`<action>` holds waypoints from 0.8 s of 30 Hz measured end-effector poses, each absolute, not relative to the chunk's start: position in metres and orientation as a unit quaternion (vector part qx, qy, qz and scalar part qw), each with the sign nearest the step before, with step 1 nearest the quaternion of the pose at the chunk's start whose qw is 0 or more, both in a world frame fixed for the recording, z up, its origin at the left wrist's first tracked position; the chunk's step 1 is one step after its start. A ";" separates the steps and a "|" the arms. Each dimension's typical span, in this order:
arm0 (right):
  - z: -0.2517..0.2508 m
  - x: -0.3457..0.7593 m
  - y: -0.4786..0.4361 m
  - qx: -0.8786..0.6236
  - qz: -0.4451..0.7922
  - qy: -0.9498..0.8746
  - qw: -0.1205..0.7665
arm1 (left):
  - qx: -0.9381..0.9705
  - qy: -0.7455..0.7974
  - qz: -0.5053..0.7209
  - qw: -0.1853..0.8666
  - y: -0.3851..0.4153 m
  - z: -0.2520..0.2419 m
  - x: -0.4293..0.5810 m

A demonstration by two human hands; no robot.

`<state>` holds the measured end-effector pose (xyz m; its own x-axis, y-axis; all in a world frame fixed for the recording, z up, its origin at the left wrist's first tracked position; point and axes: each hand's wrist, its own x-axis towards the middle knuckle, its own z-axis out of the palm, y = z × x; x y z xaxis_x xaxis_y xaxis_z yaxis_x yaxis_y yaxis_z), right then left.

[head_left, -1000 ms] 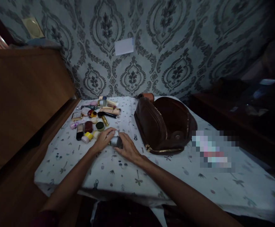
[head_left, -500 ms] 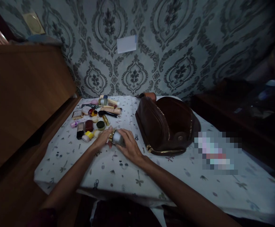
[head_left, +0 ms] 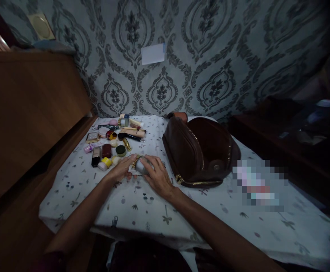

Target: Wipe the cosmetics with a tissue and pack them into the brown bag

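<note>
Between my two hands is a small frosted cosmetic jar (head_left: 142, 165) with a gold-coloured lid, lying on its side just over the cloth. My right hand (head_left: 157, 174) curls round its pale body, the fingers over the top. On the lid side, my left hand (head_left: 123, 168) is closed against the gold part; its fingertips show underneath. Just beyond my left hand lie a dark round pot (head_left: 121, 150), a gold tube (head_left: 127, 144) and a yellow-banded small jar (head_left: 106, 163). A dark red bottle (head_left: 106, 150) and a beige bottle with a black cap (head_left: 96, 155) stand close by.
A brown leather bag (head_left: 184, 151) sits unzipped and gaping to the right. More cosmetics, with a black tube (head_left: 132, 136), lie at the back left on the patterned tablecloth (head_left: 142, 204). Wooden furniture (head_left: 31, 113) borders the left; a blurred-out item (head_left: 257, 185) lies at the right.
The jar has turned slightly in my hands, and my right fingers have shifted further over its body. The bag and the other cosmetics stay where they were.
</note>
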<state>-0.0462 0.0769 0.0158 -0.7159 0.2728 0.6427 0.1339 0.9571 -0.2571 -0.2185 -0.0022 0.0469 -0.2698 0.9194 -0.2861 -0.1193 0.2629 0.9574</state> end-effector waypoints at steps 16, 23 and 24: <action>0.015 -0.046 0.078 -0.097 0.065 -0.921 0.371 | 0.319 0.641 0.529 0.455 -0.003 0.052 -0.222; 0.012 -0.047 0.082 -0.074 0.128 -0.920 0.363 | 0.291 0.560 0.633 0.448 -0.002 0.059 -0.223; 0.011 -0.048 0.082 -0.064 0.145 -0.919 0.361 | 0.295 0.548 0.647 0.440 -0.002 0.060 -0.224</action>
<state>-0.0480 0.0820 0.0109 -0.7314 0.2222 0.6448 0.0128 0.9497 -0.3128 -0.2236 -0.0023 0.0596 -0.4385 0.8931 -0.1004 -0.2468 -0.0122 0.9690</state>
